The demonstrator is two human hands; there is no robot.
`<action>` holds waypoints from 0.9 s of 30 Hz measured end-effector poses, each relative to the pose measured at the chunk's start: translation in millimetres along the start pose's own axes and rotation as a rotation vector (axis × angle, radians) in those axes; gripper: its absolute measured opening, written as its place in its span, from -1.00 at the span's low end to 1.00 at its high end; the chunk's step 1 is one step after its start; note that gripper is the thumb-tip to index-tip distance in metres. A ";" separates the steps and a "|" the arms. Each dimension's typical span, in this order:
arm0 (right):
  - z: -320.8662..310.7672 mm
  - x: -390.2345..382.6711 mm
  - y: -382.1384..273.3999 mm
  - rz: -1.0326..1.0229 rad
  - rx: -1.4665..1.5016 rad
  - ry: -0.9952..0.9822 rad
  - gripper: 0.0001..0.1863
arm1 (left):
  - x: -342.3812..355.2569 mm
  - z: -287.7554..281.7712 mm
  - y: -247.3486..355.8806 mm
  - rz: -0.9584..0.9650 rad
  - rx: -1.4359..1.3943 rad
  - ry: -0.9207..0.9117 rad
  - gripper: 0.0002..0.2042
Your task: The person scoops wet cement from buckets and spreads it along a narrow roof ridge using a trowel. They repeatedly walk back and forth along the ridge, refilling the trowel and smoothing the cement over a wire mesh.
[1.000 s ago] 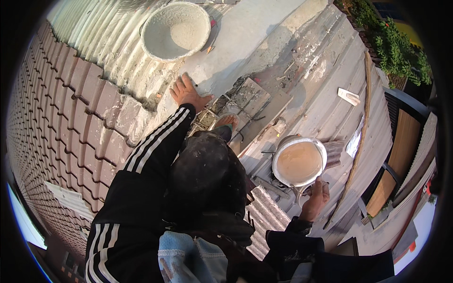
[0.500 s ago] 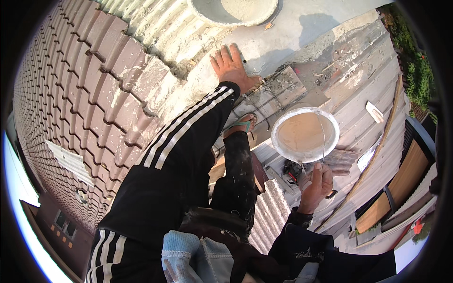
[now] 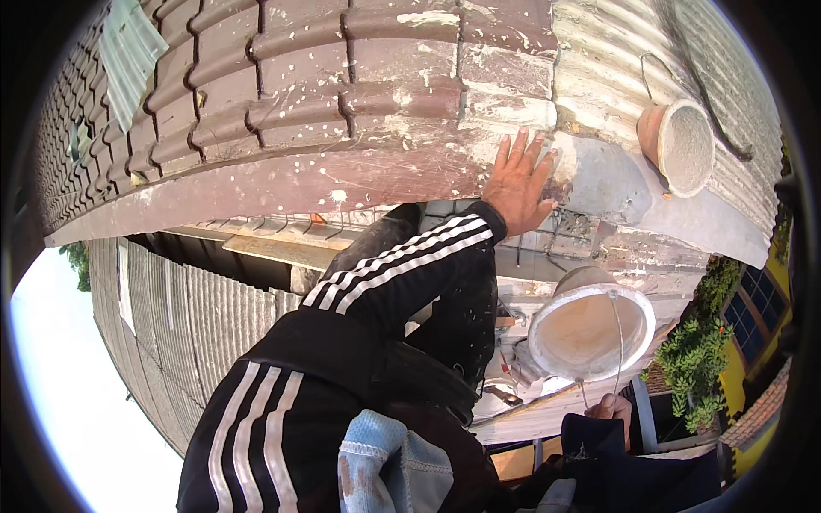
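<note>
My left hand (image 3: pixel 517 186) lies flat with fingers spread on the cement-smeared edge of the brown tiled roof (image 3: pixel 282 94). The black sleeve with white stripes leads up to it. Low on the right, my right hand (image 3: pixel 611 410) is closed around the thin wire handle of a bucket (image 3: pixel 590 278), partly hidden by dark cloth. The bucket's mouth tilts toward me, showing a pale rim and a tan, residue-coated inside. A second tub (image 3: pixel 687 145), grey inside with a brownish outer wall, sits on the roof beyond my left hand.
Pale corrugated sheets (image 3: pixel 607 60) adjoin the tiles. A dark cable (image 3: pixel 710 103) runs past the tub. Below the tile edge are a wooden plank (image 3: pixel 278 255) and a grey corrugated roof (image 3: pixel 201 308). Green leaves (image 3: pixel 697 368) and a yellow wall stand beyond the right edge.
My view has swung left along the roof. My left hand stays pressed on the roof edge. My right hand still grips the handle, and the bucket now shows more of its outer wall.
</note>
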State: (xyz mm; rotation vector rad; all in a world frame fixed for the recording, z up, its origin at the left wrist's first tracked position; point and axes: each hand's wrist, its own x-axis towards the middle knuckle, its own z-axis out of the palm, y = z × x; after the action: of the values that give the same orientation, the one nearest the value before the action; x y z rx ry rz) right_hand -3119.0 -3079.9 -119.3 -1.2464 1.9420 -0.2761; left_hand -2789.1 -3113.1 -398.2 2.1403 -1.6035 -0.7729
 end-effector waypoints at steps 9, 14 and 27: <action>41.2 -56.2 -122.0 -0.367 -0.213 -0.320 -0.70 | -177.6 -135.8 -154.0 -0.787 0.303 -0.145 0.21; 85.4 -64.8 -205.8 -0.533 -0.687 -0.575 -0.70 | -191.0 -109.6 -168.7 -0.782 0.317 0.099 0.05; 247.2 -301.1 -363.1 -1.254 -0.688 -1.064 -0.75 | -352.3 -239.6 -202.2 -0.782 -0.869 0.850 -0.38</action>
State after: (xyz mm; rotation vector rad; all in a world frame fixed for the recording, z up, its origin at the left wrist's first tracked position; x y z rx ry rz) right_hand -2639.1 -2949.8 71.4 -2.2752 0.1540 0.4372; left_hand -2561.3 -2727.0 -252.0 1.9018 0.0558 -0.4720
